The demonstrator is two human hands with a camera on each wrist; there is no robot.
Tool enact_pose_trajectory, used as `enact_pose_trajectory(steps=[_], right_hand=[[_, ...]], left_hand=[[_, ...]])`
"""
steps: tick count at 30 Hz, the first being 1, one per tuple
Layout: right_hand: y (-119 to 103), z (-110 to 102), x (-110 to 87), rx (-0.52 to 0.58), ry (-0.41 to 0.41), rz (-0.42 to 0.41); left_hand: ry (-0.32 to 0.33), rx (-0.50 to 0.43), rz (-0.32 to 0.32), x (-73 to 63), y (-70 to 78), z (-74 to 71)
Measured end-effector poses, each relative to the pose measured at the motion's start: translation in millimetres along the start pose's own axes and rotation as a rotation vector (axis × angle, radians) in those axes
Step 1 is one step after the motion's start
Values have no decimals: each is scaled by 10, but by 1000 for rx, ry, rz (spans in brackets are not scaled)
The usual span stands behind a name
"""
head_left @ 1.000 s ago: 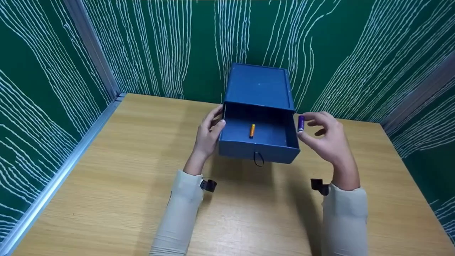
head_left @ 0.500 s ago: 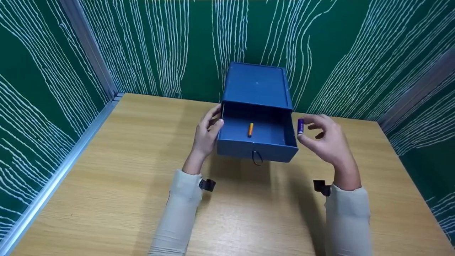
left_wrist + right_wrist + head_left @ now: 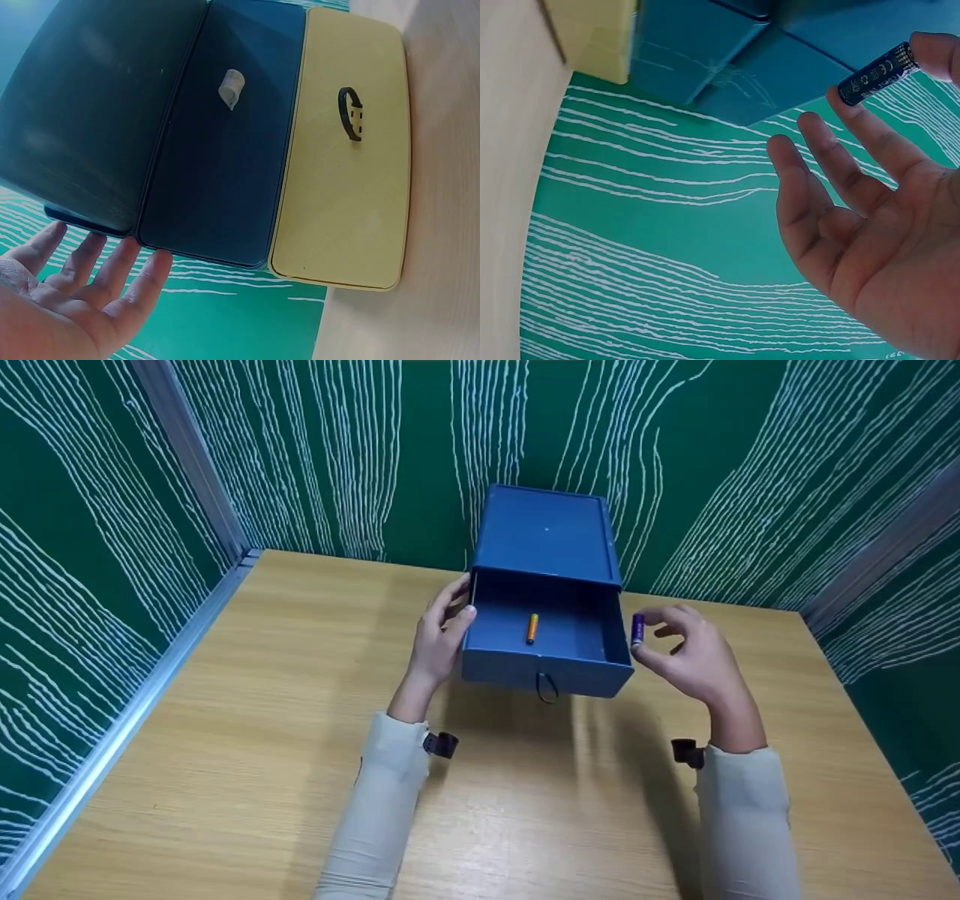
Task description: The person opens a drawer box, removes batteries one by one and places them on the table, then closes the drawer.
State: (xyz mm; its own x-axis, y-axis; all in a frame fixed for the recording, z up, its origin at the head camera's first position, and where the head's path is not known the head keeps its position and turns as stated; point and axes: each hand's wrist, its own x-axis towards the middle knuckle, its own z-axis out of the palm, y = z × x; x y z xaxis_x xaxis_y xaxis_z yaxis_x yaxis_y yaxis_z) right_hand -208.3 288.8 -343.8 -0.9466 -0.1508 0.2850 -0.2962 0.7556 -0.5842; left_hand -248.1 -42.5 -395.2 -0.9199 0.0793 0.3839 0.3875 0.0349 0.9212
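My right hand pinches a small purple battery by its ends between thumb and index finger, just right of the drawer; the other fingers are spread in the right wrist view. A blue drawer stands pulled out from its blue cabinet. On the drawer floor lies an orange battery with a dark end. My left hand rests along the drawer's left side, thumb at the rim. Its fingers look fairly straight in the left wrist view, tips at the side edge.
Below the pulled-out drawer are another blue drawer with a pale tab and a yellow drawer with a black loop. The cabinet stands at the back of the wooden table, near a green wall with white lines.
My right hand has drawn slightly back and down beside the drawer with the purple battery. The left hand, drawer and orange battery keep their places; the head view shifts a little.
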Motion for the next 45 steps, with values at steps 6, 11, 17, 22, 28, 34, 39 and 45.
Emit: enact_pose_trajectory(steps=[6, 11, 17, 22, 28, 34, 39, 45], right_hand=[[119, 23, 50, -3, -20, 9], [201, 74, 81, 1, -40, 24], [275, 129, 89, 3, -58, 65], [346, 165, 100, -12, -66, 65], [421, 212, 126, -37, -108, 103], [484, 256, 136, -75, -157, 160], [548, 286, 148, -105, -206, 183], [625, 315, 170, -114, -249, 210]], left_hand=[[-6, 1, -3, 19, 8, 1], [-3, -1, -8, 13, 2, -7], [-2, -8, -8, 15, 2, -21], [-13, -9, -13, 24, -2, -27], [-8, 1, -18, 10, -5, -26], [1, 12, -16, 2, 7, -11], [3, 13, -16, 6, 1, -3], [0, 9, -19, 11, 1, 1]])
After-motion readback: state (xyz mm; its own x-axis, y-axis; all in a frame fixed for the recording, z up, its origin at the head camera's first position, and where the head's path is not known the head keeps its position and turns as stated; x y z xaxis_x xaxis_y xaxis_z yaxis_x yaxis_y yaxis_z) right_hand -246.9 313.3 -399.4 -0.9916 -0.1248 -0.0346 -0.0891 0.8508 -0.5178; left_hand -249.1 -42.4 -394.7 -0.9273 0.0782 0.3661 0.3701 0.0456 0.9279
